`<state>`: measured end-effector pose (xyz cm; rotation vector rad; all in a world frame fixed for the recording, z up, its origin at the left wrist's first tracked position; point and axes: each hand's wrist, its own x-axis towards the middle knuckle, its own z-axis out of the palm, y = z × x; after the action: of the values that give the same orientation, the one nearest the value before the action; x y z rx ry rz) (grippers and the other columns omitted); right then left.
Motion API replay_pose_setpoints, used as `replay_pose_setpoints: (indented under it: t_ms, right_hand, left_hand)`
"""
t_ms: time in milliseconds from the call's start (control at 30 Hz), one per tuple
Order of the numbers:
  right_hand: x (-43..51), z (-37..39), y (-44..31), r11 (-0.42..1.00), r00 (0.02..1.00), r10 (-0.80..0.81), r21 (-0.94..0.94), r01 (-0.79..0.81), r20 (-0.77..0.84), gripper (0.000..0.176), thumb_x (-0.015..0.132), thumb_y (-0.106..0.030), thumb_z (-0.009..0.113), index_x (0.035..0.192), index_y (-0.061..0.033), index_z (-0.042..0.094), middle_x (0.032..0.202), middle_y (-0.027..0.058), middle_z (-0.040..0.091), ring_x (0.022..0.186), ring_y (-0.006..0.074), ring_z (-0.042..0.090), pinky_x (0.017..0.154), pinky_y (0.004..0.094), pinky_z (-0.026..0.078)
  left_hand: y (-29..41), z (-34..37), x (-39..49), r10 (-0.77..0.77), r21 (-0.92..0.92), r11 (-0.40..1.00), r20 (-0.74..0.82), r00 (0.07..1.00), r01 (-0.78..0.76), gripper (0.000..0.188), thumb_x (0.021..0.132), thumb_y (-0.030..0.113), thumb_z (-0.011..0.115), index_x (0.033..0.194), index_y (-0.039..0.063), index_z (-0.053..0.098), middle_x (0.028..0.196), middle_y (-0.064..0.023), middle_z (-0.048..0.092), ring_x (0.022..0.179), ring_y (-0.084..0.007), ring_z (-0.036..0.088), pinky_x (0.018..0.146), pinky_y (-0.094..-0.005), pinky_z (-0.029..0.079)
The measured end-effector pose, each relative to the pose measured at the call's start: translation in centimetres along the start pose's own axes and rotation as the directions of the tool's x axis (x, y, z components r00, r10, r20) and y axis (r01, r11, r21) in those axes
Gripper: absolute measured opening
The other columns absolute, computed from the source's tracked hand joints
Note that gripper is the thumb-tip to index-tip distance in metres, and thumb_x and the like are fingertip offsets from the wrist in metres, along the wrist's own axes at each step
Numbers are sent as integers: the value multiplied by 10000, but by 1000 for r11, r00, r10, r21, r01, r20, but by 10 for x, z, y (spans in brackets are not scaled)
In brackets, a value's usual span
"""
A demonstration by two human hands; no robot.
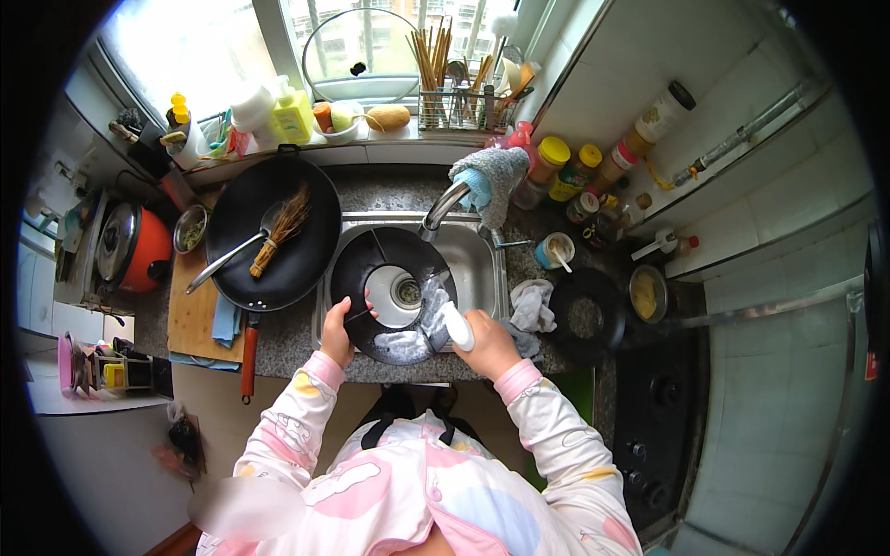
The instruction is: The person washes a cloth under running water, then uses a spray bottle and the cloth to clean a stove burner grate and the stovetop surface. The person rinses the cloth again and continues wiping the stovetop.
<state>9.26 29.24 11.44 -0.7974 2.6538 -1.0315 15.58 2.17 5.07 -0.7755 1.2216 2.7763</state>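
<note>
A wide black ring-shaped plate, with seam lines across it, is held over the stainless steel sink. My left hand grips its left rim, thumb on top and fingertips showing through the central hole. In my right hand is a white-handled tool, probably a brush; its working end is hidden in foam. White suds lie on the ring's lower and right parts. Through the hole shows the sink drain. The chrome faucet arches above the ring's far edge.
Left of the sink, a black wok holds a metal ladle and a straw brush. To the right are crumpled rags, an open jar, a second black ring and a gas stove.
</note>
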Motion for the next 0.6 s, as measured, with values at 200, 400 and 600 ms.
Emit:
replay_pose_setpoints:
  t_ms: [200, 400, 600]
  right_hand:
    - [10, -3, -9, 1000, 999, -23, 9, 22, 31, 336, 720, -147, 744, 971, -57, 539, 958, 160, 604, 916, 392, 606, 759, 454, 512]
    - [20, 4, -15, 998, 997, -45, -38, 48, 69, 299, 750, -166, 729, 967, -63, 551, 967, 138, 615, 878, 375, 618, 735, 454, 521]
    - [28, 1, -15, 997, 999, -21, -74, 24, 33, 302, 746, -174, 737, 963, -66, 556, 925, 137, 620, 858, 377, 621, 744, 457, 518]
  left_hand:
    - [-4, 5, 1, 1, 71, 997, 5, 1000, -1, 551, 967, 457, 489, 1273, 6, 568, 957, -50, 647, 885, -187, 643, 851, -319, 498]
    - [-8, 9, 1, -22, 127, 992, -12, 1000, 23, 743, 922, 664, 448, 1254, 13, 584, 942, -40, 647, 869, -176, 640, 844, -322, 498]
    - [-13, 14, 5, -72, 133, 989, -1, 997, 71, 787, 910, 704, 409, 1248, 16, 590, 938, -42, 653, 859, -167, 642, 844, -312, 501]
